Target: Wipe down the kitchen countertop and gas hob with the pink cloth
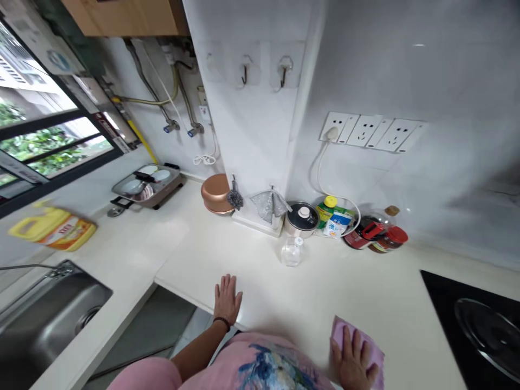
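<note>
My left hand (pixel 227 301) lies flat on the white countertop (pixel 260 287) near its front edge, fingers stretched out, holding nothing. A dark beaded bracelet is on that wrist. To the right, my right hand (pixel 352 360) rests palm down with spread fingers on a pink cloth (pixel 376 355), which lies flat on the counter. The cloth's far corner and right side show beyond the fingers. Further back stands a clear glass jar (pixel 292 252) with a light lid, in front of a small pot with a dark lid (pixel 303 218).
Along the wall are a copper-coloured pot (pixel 216 193), a yellow-capped bottle (pixel 326 208) and red-lidded jars (pixel 392 238). A black cooktop (pixel 483 330) is at right. On the left are a steel sink (pixel 36 319), a yellow jug (pixel 57 228) and an electric pan (pixel 150 187).
</note>
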Demonstrator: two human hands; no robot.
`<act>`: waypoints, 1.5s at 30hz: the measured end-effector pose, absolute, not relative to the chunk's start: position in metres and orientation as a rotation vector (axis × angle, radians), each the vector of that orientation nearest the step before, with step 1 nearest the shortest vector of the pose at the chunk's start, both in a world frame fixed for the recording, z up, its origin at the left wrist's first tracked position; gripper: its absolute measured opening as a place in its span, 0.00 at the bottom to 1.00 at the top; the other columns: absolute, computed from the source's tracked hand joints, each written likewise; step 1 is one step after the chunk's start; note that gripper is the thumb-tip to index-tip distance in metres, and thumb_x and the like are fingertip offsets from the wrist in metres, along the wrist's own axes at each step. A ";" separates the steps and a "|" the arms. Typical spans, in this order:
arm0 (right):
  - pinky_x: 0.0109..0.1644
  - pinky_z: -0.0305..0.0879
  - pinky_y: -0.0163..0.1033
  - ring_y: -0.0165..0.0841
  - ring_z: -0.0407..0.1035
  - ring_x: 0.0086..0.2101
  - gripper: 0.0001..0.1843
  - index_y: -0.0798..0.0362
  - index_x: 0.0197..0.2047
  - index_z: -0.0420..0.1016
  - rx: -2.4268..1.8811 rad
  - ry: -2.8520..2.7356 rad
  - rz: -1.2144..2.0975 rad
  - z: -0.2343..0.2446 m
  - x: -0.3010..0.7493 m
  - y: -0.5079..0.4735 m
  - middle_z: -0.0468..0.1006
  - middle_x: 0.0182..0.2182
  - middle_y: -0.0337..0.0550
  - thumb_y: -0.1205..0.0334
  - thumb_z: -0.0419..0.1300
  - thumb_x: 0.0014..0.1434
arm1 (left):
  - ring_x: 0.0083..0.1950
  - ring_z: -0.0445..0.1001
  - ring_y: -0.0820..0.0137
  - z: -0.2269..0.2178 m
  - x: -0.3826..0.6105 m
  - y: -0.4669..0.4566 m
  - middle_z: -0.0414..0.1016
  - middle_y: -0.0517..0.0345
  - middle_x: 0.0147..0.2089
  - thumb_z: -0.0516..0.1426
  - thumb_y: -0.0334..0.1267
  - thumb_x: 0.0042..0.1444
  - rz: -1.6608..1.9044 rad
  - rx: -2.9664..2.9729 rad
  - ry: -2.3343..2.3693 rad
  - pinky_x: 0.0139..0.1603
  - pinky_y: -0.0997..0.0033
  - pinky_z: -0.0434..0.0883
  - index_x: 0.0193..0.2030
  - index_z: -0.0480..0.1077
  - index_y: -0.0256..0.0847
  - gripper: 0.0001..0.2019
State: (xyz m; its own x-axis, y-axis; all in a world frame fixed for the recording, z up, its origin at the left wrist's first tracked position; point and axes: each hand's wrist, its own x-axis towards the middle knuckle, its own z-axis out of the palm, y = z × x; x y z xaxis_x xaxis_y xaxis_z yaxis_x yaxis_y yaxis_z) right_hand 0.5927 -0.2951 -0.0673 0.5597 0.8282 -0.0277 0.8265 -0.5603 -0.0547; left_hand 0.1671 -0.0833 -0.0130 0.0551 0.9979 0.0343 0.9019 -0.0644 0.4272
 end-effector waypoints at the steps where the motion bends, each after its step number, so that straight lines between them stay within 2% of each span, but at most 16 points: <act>1: 0.61 0.44 0.85 0.66 0.49 0.70 0.43 0.28 0.77 0.44 -2.733 -1.393 0.074 -0.070 0.593 -0.294 0.50 0.76 0.47 0.31 0.34 0.60 | 0.81 0.44 0.53 -0.013 0.166 -0.084 0.55 0.39 0.78 0.50 0.46 0.66 0.496 2.029 1.915 0.78 0.38 0.43 0.76 0.57 0.38 0.33; 4: 0.64 0.44 0.82 0.62 0.49 0.71 0.45 0.31 0.77 0.43 -2.701 -1.242 0.068 -0.076 0.590 -0.292 0.51 0.76 0.46 0.31 0.34 0.60 | 0.81 0.42 0.50 -0.014 0.169 -0.084 0.55 0.39 0.78 0.53 0.47 0.64 0.615 1.976 1.879 0.78 0.34 0.43 0.76 0.56 0.40 0.34; 6: 0.66 0.42 0.80 0.60 0.48 0.72 0.45 0.32 0.77 0.45 -2.684 -1.225 0.047 -0.078 0.586 -0.291 0.52 0.76 0.45 0.31 0.34 0.60 | 0.81 0.42 0.50 -0.012 0.183 -0.075 0.55 0.39 0.78 0.55 0.48 0.62 0.697 1.959 1.770 0.78 0.36 0.45 0.75 0.57 0.40 0.36; 11: 0.71 0.36 0.74 0.54 0.43 0.74 0.43 0.36 0.75 0.57 -2.760 -1.214 0.004 -0.075 0.577 -0.287 0.54 0.75 0.42 0.33 0.35 0.62 | 0.78 0.53 0.52 0.011 0.267 -0.015 0.55 0.37 0.77 0.64 0.48 0.55 0.753 1.839 1.400 0.78 0.47 0.56 0.76 0.52 0.40 0.45; 14: 0.73 0.34 0.72 0.52 0.40 0.74 0.40 0.40 0.74 0.61 -2.820 -1.218 0.055 -0.066 0.571 -0.284 0.52 0.76 0.42 0.37 0.37 0.64 | 0.77 0.56 0.52 0.032 0.323 0.026 0.55 0.37 0.77 0.68 0.47 0.51 0.780 1.737 1.287 0.74 0.45 0.63 0.77 0.48 0.40 0.51; 17: 0.73 0.33 0.72 0.52 0.37 0.75 0.38 0.40 0.74 0.60 -2.848 -1.202 0.133 -0.056 0.566 -0.280 0.50 0.76 0.40 0.39 0.38 0.66 | 0.71 0.68 0.54 0.047 0.362 0.054 0.63 0.38 0.73 0.70 0.48 0.47 0.773 1.707 1.176 0.67 0.49 0.72 0.77 0.47 0.40 0.54; 19: 0.73 0.33 0.72 0.51 0.36 0.75 0.36 0.38 0.74 0.60 -2.839 -1.175 0.179 -0.052 0.564 -0.278 0.49 0.77 0.39 0.40 0.40 0.67 | 0.64 0.75 0.56 0.051 0.377 0.065 0.71 0.40 0.68 0.70 0.48 0.48 0.744 1.723 1.142 0.63 0.52 0.74 0.76 0.50 0.40 0.52; 21: 0.73 0.33 0.71 0.50 0.34 0.75 0.35 0.37 0.74 0.59 -2.814 -1.145 0.217 -0.048 0.562 -0.277 0.49 0.77 0.39 0.40 0.42 0.67 | 0.60 0.77 0.57 0.053 0.385 0.068 0.74 0.42 0.64 0.68 0.48 0.50 0.721 1.765 1.139 0.62 0.53 0.75 0.73 0.55 0.40 0.46; 26: 0.74 0.30 0.70 0.50 0.32 0.75 0.35 0.37 0.75 0.56 -2.735 -1.106 0.283 -0.038 0.559 -0.276 0.46 0.77 0.39 0.41 0.44 0.68 | 0.60 0.77 0.55 0.054 0.389 0.049 0.74 0.40 0.63 0.68 0.46 0.51 0.718 1.820 1.152 0.63 0.50 0.74 0.67 0.59 0.39 0.39; 30: 0.74 0.30 0.70 0.50 0.33 0.75 0.34 0.36 0.74 0.57 -2.677 -1.135 0.288 -0.032 0.561 -0.277 0.47 0.77 0.39 0.41 0.45 0.68 | 0.64 0.75 0.54 0.056 0.370 0.024 0.73 0.40 0.64 0.64 0.45 0.56 0.677 1.874 1.263 0.65 0.45 0.72 0.65 0.60 0.42 0.32; 33: 0.74 0.30 0.70 0.50 0.33 0.75 0.34 0.36 0.74 0.57 -2.647 -1.137 0.291 -0.032 0.562 -0.276 0.47 0.77 0.38 0.41 0.46 0.68 | 0.61 0.77 0.54 0.064 0.348 0.019 0.76 0.42 0.62 0.63 0.47 0.56 0.562 1.934 1.360 0.63 0.46 0.73 0.61 0.63 0.43 0.28; 37: 0.74 0.29 0.69 0.50 0.33 0.75 0.34 0.37 0.74 0.57 -2.624 -1.120 0.316 -0.032 0.562 -0.275 0.46 0.77 0.39 0.41 0.47 0.68 | 0.51 0.81 0.53 0.084 0.333 0.026 0.82 0.46 0.49 0.65 0.54 0.50 0.283 2.085 1.288 0.53 0.53 0.76 0.51 0.68 0.43 0.26; 39: 0.74 0.28 0.69 0.51 0.33 0.75 0.34 0.37 0.74 0.57 -2.614 -1.123 0.301 -0.033 0.561 -0.274 0.46 0.77 0.39 0.41 0.47 0.68 | 0.50 0.81 0.52 0.094 0.339 0.026 0.83 0.45 0.47 0.67 0.56 0.46 0.102 2.182 1.237 0.50 0.56 0.75 0.48 0.70 0.43 0.27; 42: 0.74 0.29 0.70 0.52 0.34 0.75 0.34 0.37 0.75 0.56 -2.612 -1.140 0.251 -0.035 0.561 -0.275 0.46 0.77 0.39 0.44 0.47 0.68 | 0.54 0.80 0.49 0.107 0.367 0.014 0.82 0.39 0.51 0.69 0.56 0.40 -0.136 2.294 1.176 0.50 0.58 0.73 0.48 0.71 0.43 0.30; 45: 0.74 0.28 0.71 0.53 0.34 0.75 0.35 0.37 0.75 0.54 -2.625 -1.156 0.260 -0.035 0.562 -0.275 0.45 0.77 0.39 0.44 0.47 0.67 | 0.60 0.78 0.50 0.121 0.407 -0.008 0.79 0.36 0.57 0.70 0.55 0.38 -0.380 2.379 1.119 0.55 0.61 0.72 0.55 0.70 0.39 0.38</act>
State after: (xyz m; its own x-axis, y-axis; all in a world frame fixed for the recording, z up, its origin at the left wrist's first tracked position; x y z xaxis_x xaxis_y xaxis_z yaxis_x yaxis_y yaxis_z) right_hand 0.5623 -0.2745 -0.0345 0.6674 0.7424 -0.0578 0.6957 -0.6494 -0.3071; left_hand 0.4070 -0.0083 0.1215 0.6271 0.6443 -0.4377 0.7776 -0.5504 0.3039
